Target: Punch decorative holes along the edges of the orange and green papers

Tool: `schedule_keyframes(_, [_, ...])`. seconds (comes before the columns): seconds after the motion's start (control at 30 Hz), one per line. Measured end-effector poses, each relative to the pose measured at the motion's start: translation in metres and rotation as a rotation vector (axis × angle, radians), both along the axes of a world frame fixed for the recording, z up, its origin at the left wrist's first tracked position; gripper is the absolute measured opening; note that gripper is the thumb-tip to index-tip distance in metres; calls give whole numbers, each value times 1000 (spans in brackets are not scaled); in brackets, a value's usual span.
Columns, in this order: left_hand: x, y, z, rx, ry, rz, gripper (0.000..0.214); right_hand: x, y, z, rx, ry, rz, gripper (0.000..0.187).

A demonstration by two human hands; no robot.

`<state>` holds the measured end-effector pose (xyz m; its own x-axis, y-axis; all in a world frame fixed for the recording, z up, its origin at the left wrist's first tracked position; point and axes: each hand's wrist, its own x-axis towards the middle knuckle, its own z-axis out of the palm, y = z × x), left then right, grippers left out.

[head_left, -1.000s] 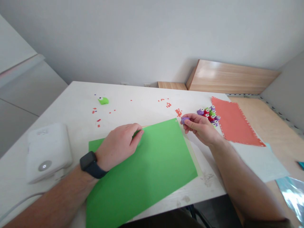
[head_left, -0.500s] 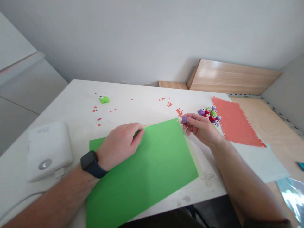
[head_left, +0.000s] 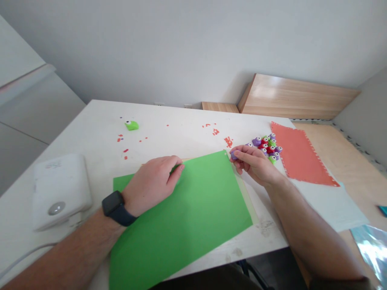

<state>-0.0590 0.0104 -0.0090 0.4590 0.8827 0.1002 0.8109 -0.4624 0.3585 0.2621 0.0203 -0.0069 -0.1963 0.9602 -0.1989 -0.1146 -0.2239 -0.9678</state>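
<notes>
A small purple piece pinched right by the far right corner of a green sheet.
The purple piece (head_left: 234,155), glossy and rounded, is mostly covered by the right hand (head_left: 252,161), its thumb and fingers closed on it; from here I can't tell whether it grips the paper. The green sheet (head_left: 199,209) is plain and bright, with a pale sheet (head_left: 248,203) peeping out along its right side. The left hand (head_left: 155,177) lies across its far edge, fingers curled; whether they pinch it is hidden. Right of the green sheet sit purple, red and green figures (head_left: 271,148) with white eyes, then a red sheet (head_left: 302,155) with notched edges. Beyond the green sheet, red scraps (head_left: 228,141) dot the white desk (head_left: 181,139).
</notes>
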Motion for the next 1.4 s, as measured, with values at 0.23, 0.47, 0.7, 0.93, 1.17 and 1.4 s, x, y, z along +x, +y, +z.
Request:
schedule_keyframes(0.23, [0, 0, -1, -5, -4, -5, 23, 0, 1, 2, -32, 55, -9, 23])
schedule_keyframes(0.47, [0, 1, -1, 0, -2, -2, 23, 0, -1, 2, -47, 75, 20, 23])
schedule_keyframes(0.7, [1, 0, 0, -2, 3, -6, 24, 0, 0, 1, -63, 105, 17, 22])
schedule_keyframes(0.93, [0, 0, 1, -1, 3, -10, 25, -3, -1, 2, -79, 84, 13, 23])
schedule_keyframes(1.17, [2, 0, 1, -4, 4, -8, 25, -3, -3, 3, -82, -16, 28, 29])
schedule_keyframes(1.4, [1, 0, 1, -8, 6, -15, 24, -3, -4, 2, -85, -57, 0, 28])
